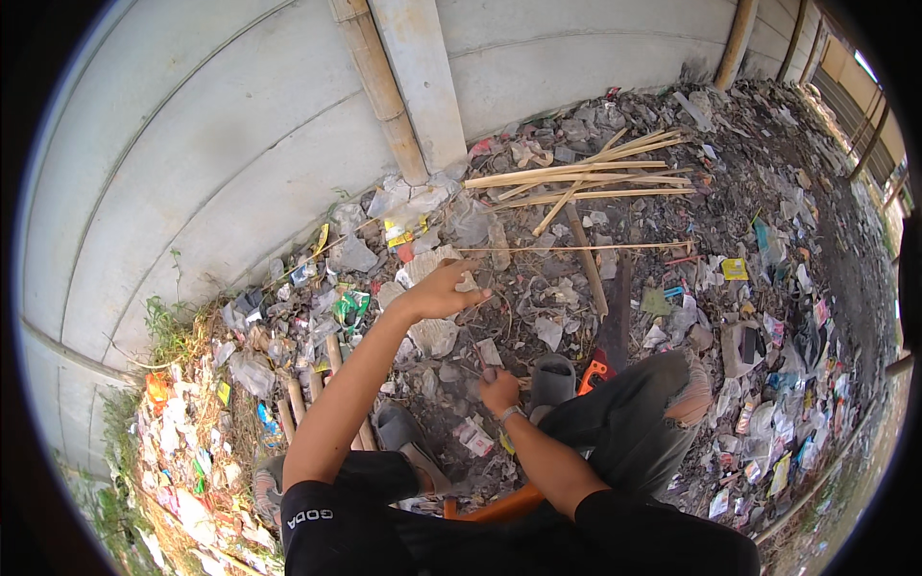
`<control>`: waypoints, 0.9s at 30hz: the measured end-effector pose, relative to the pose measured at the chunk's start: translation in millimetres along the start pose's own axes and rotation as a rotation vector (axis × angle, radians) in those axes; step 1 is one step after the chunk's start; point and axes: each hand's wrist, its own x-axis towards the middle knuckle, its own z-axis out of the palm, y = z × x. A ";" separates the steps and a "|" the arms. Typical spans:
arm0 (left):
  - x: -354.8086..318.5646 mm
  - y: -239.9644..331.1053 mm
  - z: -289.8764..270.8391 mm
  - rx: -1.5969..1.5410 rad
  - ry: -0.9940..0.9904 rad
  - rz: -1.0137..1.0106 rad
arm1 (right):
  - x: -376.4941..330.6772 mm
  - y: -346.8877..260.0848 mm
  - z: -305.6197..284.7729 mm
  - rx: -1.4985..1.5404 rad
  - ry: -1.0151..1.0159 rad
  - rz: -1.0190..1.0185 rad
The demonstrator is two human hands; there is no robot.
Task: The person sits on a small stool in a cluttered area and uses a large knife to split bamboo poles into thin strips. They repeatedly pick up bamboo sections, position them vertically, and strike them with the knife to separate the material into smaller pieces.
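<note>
My left hand [448,291] is held out over the littered ground, fingers stretched to the right, with no held thing visible. A long thin bamboo strip [586,248] runs across just beyond it. Lower and nearer to me, my right hand [498,392] is closed in a fist between my feet. What it grips is mostly hidden; a small light-brown end shows at its right side. A grey flat piece [488,351] appears just past the fist. Beside my right knee, a hand saw with an orange handle [596,372] lies with its dark blade pointing away from me.
A pile of split bamboo strips [586,180] lies ahead, near the concrete wall [230,125]. A bamboo post [381,86] leans on it. Cut bamboo lengths [296,398] rest by my left leg. An orange stool [499,505] is under me. Plastic litter surrounds everything.
</note>
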 end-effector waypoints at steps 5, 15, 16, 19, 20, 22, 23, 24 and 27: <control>-111.8 -62.1 -42.5 0.315 -0.017 -0.079 | 4.9 -8.6 6.1 0.062 -0.052 0.001; -193.5 -84.4 -84.5 0.373 0.506 -0.098 | 44.5 -167.1 -19.4 0.385 0.276 -0.248; -200.7 -89.7 -88.4 0.322 0.525 -0.118 | 45.7 -203.2 -36.0 0.457 0.242 -0.248; -220.0 -98.8 -97.9 0.226 0.572 -0.147 | 41.8 -309.4 -108.0 0.563 0.175 -0.405; -222.0 -99.3 -100.3 0.269 0.553 -0.164 | 43.4 -337.8 -132.7 0.706 0.055 -0.346; -223.3 -105.7 -101.0 0.348 0.503 -0.203 | 53.0 -372.3 -167.9 0.953 -0.179 -0.228; -225.8 -111.0 -100.9 0.306 0.489 -0.209 | 60.6 -383.7 -183.1 1.061 -0.297 -0.178; -230.4 -114.2 -102.3 0.322 0.470 -0.237 | 61.2 -387.8 -193.3 1.165 -0.419 -0.123; -244.4 -114.9 -106.6 0.323 0.431 -0.321 | 55.2 -375.5 -221.2 1.008 -0.602 -0.020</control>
